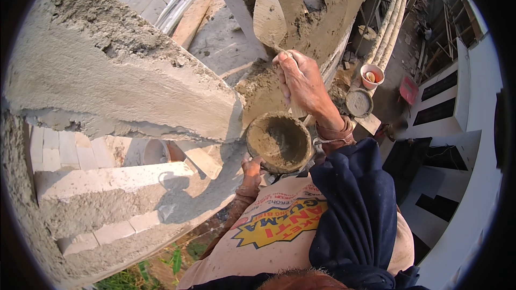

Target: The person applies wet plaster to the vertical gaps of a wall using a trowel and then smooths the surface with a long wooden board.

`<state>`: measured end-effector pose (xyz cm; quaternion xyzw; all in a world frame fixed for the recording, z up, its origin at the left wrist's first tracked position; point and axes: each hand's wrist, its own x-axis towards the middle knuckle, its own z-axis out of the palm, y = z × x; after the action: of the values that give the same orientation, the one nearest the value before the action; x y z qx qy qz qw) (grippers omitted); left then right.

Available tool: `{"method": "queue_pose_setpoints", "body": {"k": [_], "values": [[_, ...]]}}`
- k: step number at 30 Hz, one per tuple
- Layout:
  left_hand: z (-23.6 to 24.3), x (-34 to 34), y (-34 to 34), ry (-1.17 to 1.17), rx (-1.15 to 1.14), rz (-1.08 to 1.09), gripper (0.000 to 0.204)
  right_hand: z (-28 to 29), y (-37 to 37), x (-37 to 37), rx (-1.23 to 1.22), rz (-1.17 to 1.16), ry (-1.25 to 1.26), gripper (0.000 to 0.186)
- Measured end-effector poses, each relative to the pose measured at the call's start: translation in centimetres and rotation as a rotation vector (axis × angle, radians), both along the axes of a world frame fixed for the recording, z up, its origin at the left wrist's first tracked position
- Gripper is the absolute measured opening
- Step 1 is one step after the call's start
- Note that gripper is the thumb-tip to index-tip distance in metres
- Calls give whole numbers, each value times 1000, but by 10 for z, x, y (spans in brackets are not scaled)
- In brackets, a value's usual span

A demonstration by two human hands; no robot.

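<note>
My right hand (pixel 301 81) is wrapped round the handle of a trowel (pixel 270 18). The trowel's mortar-smeared blade points away from me, against or just over the rough wet mortar (pixel 309 37) on the wall's far part. Lower down, my left hand (pixel 251 170) grips the left rim of a round mortar-caked bowl (pixel 279 142), held in front of my belly. Some wet mortar lies in the bowl. The fingers under the bowl are hidden.
A plastered beam (pixel 123 86) with a rough top runs left. Below it lies a block ledge (pixel 118 182) and a wood offcut (pixel 201 161). On the right, bamboo poles (pixel 388 21), a white pail (pixel 372 76) and a bucket of grey mix (pixel 359 103) stand along the scaffold. A white building (pixel 457 96) rises beyond.
</note>
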<state>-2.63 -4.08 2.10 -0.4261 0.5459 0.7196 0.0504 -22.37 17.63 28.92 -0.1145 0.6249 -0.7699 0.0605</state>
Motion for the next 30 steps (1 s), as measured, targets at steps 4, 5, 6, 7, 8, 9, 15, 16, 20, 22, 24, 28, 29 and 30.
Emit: {"method": "queue_pose_setpoints", "body": {"k": [4, 5, 6, 7, 8, 9, 15, 16, 20, 22, 24, 28, 29, 30], "values": [[0, 11, -1, -78, -58, 71, 70, -16, 2, 25, -224, -7, -253, 37], [6, 12, 1, -109, -49, 57, 72, -28, 4, 30, -260, 43, -315, 36], [16, 14, 2, -75, -32, 30, 61, -36, 4, 33, -302, 95, -380, 36], [15, 15, 2, -63, -13, 32, 57, -38, 3, 34, -339, 78, -415, 36], [14, 17, 0, -52, -2, 37, 53, -41, -2, 34, -383, 64, -453, 35], [14, 20, -1, -42, 10, 41, 50, -40, -7, 35, -427, 48, -491, 35], [23, 30, -2, -9, 11, -18, 38, -8, -42, -20, 174, -276, 204, 35], [25, 33, -1, -12, -24, -35, 36, -17, -48, -23, 245, -353, 212, 35], [22, 35, 3, 22, -19, 11, 33, -100, -59, -29, 227, -441, -15, 37], [33, 37, 6, 50, 42, 29, 31, -145, -66, -27, 90, -392, -185, 36], [27, 36, 1, 19, 0, -11, 30, -172, -65, -30, -128, -284, -415, 35], [22, 35, 0, -41, 2, -22, 30, -200, -41, -55, -563, -285, -802, 30], [23, 31, 0, -70, -18, -27, 30, -194, -25, -63, -693, -223, -805, 29], [25, 30, 0, -104, -39, -23, 30, -186, -11, -73, -789, -108, -721, 29]]}}
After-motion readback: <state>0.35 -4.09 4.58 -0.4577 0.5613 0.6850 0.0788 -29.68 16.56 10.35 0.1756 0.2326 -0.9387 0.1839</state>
